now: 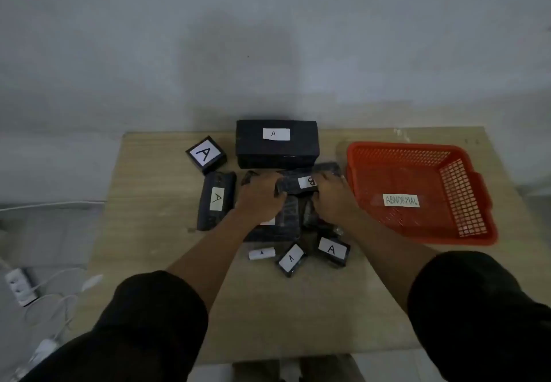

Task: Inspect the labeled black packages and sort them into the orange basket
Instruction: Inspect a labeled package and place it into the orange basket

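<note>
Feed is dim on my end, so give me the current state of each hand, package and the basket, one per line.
Left hand: gripping the B package's left end.
Right hand: gripping its right end.
B package: held over the pile, label sideways.
Large A box: flat at the table's back, untouched.
Small A cube: on the table, label up.
Long A package: lying flat, left of the pile.
Orange basket: holds no packages, ABNORMAL label inside.
</note>
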